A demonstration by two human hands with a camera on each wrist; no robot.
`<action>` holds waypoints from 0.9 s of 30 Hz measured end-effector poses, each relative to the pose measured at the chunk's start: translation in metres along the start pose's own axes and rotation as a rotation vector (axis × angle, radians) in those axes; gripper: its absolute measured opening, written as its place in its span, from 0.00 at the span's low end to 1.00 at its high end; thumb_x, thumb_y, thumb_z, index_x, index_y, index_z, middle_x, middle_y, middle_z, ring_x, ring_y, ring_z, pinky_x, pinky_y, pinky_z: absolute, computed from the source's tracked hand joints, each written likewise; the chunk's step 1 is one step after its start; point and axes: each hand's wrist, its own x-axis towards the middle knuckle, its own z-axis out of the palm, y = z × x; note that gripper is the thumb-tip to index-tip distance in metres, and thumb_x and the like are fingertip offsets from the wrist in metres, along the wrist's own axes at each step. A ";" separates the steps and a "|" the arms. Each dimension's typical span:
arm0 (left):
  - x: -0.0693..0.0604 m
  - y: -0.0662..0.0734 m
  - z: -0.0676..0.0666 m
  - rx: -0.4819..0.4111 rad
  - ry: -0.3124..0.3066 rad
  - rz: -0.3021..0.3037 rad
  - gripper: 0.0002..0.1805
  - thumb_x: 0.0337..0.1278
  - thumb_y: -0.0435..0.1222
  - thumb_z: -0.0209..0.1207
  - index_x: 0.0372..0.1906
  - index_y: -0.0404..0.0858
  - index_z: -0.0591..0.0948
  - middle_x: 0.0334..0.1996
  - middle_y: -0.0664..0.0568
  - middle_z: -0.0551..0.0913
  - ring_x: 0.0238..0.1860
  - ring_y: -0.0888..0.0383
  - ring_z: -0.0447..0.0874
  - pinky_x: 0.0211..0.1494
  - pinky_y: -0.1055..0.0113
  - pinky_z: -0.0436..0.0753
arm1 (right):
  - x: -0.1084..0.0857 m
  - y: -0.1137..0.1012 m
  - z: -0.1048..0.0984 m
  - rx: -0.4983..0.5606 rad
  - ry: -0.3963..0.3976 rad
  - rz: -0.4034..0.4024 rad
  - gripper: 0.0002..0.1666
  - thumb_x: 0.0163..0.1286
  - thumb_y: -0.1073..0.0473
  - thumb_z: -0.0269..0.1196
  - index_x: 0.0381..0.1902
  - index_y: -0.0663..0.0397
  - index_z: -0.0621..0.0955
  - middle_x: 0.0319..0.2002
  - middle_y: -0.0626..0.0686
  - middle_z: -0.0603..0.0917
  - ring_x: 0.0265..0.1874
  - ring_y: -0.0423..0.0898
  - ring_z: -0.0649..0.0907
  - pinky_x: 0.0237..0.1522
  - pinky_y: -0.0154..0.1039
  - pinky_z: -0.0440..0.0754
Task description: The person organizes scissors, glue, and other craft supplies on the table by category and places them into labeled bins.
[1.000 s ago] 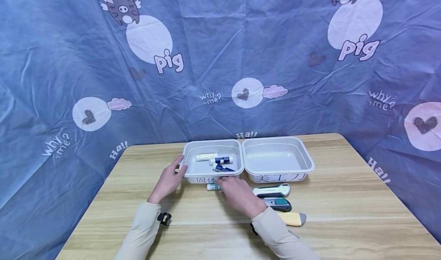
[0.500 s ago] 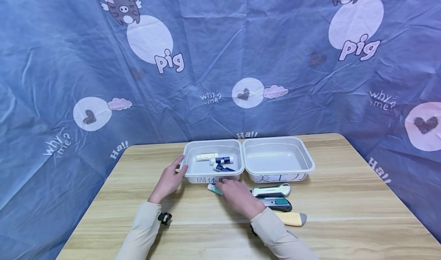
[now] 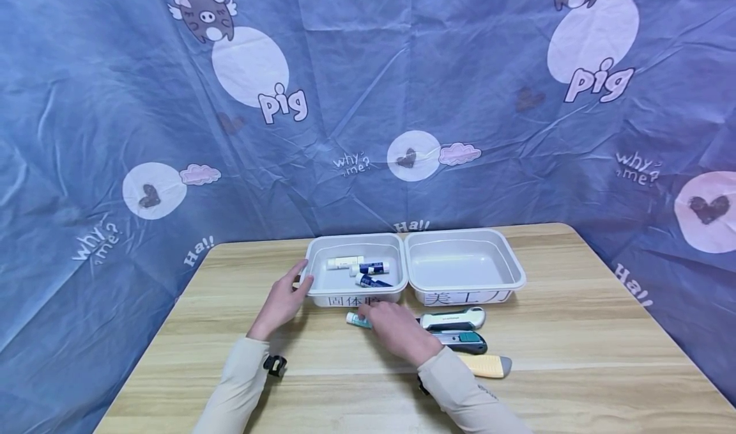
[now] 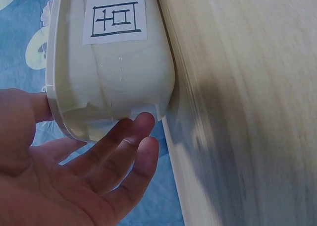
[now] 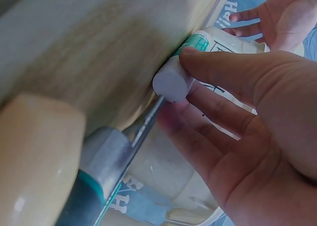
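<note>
My left hand holds the left end of the left white box, thumb at the rim and fingers against the outer wall. Three glue sticks, one white and two dark blue, lie inside it. Just in front of this box my right hand pinches a green-and-white glue stick low over the table. In the right wrist view, my thumb lies on that stick's white end, with fingertips on the other side; whether it touches the table I cannot tell.
Beside the left box stands a second white box with a label. In front of it lie a white-and-dark cutter, a green-and-black cutter and a yellow cutter, partly behind my right hand. A patterned blue cloth hangs behind the table.
The green-and-white glue stick has shifted slightly toward the table's front and turned a little in my right hand, which moved with it. My left hand has stayed at the box.
</note>
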 end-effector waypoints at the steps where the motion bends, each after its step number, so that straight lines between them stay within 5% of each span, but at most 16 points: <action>1: 0.000 0.000 0.000 0.000 0.000 -0.005 0.30 0.78 0.42 0.53 0.77 0.35 0.66 0.57 0.31 0.82 0.44 0.44 0.88 0.49 0.54 0.86 | 0.000 0.000 0.000 0.000 -0.004 0.000 0.14 0.67 0.70 0.65 0.47 0.51 0.85 0.37 0.52 0.88 0.35 0.48 0.85 0.34 0.41 0.86; 11: 0.001 0.000 0.001 -0.007 -0.001 -0.013 0.30 0.78 0.41 0.53 0.77 0.34 0.65 0.55 0.32 0.83 0.42 0.48 0.88 0.46 0.57 0.86 | 0.000 0.002 -0.006 0.042 -0.019 -0.012 0.19 0.65 0.73 0.66 0.50 0.51 0.84 0.39 0.51 0.88 0.35 0.44 0.85 0.37 0.35 0.86; 27: 0.001 -0.001 0.002 -0.009 0.003 -0.007 0.30 0.78 0.41 0.53 0.77 0.34 0.66 0.54 0.33 0.83 0.42 0.47 0.89 0.46 0.59 0.85 | -0.001 0.000 -0.019 0.031 0.068 -0.083 0.19 0.65 0.75 0.64 0.49 0.50 0.83 0.43 0.50 0.89 0.34 0.45 0.86 0.34 0.35 0.85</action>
